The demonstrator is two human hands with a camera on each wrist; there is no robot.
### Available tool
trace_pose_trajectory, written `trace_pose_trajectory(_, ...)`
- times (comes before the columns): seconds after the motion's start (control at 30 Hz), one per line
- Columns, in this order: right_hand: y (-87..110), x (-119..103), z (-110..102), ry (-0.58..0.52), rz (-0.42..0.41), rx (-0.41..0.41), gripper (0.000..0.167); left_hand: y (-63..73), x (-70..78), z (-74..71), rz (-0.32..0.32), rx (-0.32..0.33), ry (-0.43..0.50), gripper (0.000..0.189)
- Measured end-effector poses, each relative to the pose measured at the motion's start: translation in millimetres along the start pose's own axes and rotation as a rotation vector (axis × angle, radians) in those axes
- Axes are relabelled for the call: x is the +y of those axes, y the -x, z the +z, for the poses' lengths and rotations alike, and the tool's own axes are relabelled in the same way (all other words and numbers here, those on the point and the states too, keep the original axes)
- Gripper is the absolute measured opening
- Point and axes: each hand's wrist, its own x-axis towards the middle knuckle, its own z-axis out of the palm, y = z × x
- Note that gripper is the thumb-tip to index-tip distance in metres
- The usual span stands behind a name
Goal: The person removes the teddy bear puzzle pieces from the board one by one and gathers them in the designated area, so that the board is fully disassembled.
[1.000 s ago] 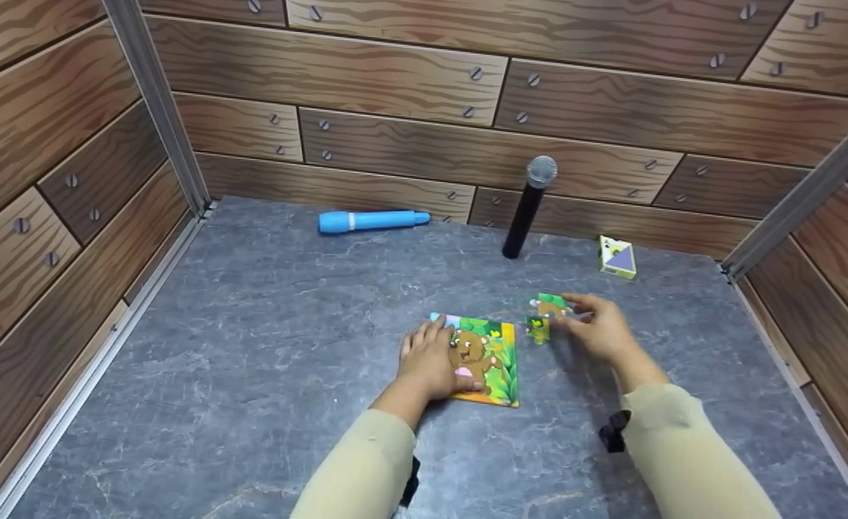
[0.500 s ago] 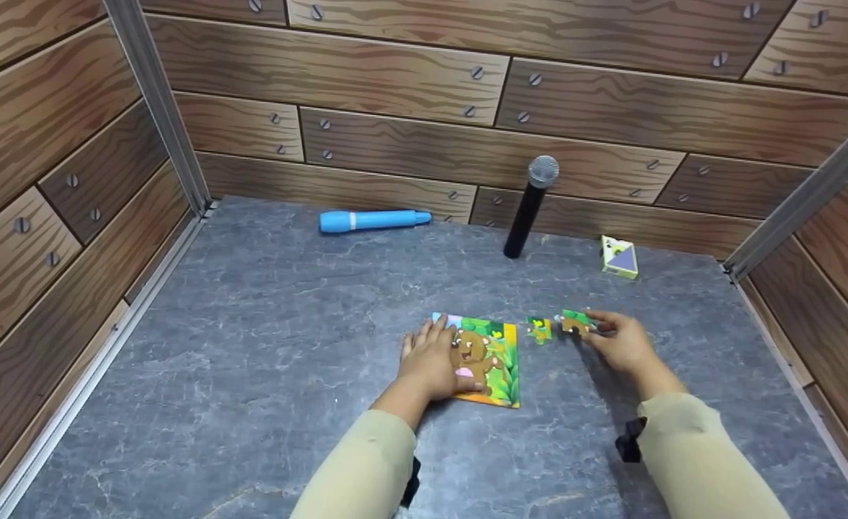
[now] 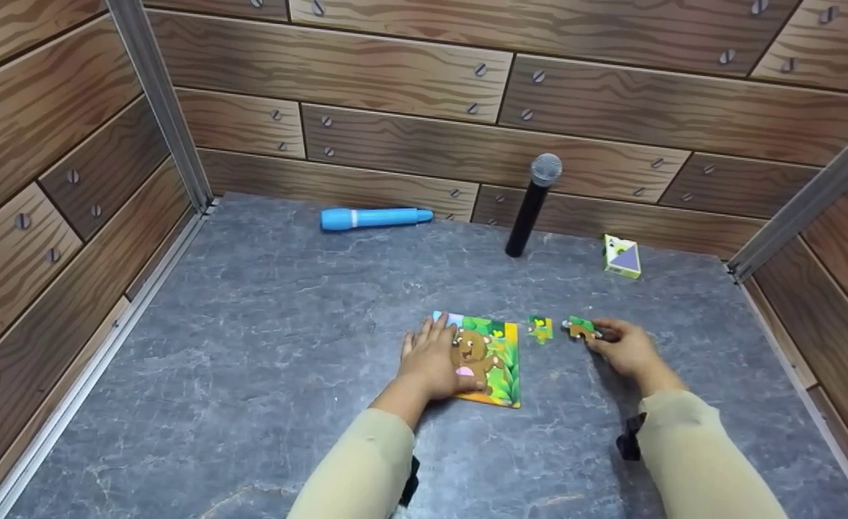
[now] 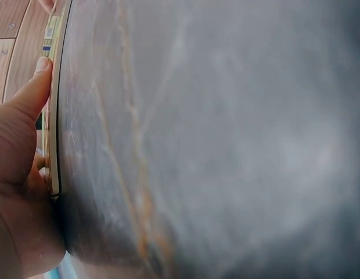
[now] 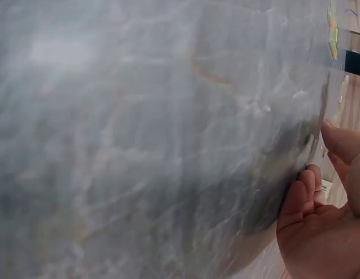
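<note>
My left hand (image 3: 427, 364) lies with spread, straight fingers across the left part of a jigsaw puzzle (image 3: 492, 360) that shows a brown bear. In the left wrist view, its thumb (image 4: 40, 72) rests along the puzzle's thin edge. My right hand (image 3: 629, 353) pinches a jigsaw piece (image 3: 582, 329) with green and brown on it, close above the grey table. Between that piece and the puzzle lies a loose green-and-yellow jigsaw piece (image 3: 540, 329). The right wrist view shows the hand (image 5: 328, 226) at its right edge, where the held piece is hard to make out.
A black microphone (image 3: 528, 216) with a silver head stands upright near the back wall. To its left lies a blue stick-shaped object (image 3: 375, 218). A small yellow-and-white box (image 3: 622, 257) lies at the back right. Wood-patterned walls (image 3: 395, 137) enclose the table.
My right hand has moved right and slightly toward me with the pinched jigsaw piece, away from the loose piece, and lowered it. The left hand has stayed on the puzzle.
</note>
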Motion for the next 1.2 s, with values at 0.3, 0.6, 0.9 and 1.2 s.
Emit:
trace_pose_trajectory(0.3,-4.1,0,-3,0.037,0.036,-0.045,0.052,1.1,-0.1,-0.5,0.002,0.003,0.0,0.115)
trace_pose_trajectory(0.6,-5.6,0,-5,0.049,0.002,-0.036,0.05,-0.1,1.0,0.1,0.004,-0.003,-0.006,0.115)
trace_pose_trajectory(0.9,-3.6,-2,-6,0.051,0.022,-0.047,0.053,-1.6,1.3,-0.6,0.01,-0.007,-0.021,0.114)
trace_pose_trajectory(1.2,1.3,-12,-8,0.035,0.006,-0.002,0.062,-1.5,-0.4,3.0,0.009,0.002,-0.021,0.115)
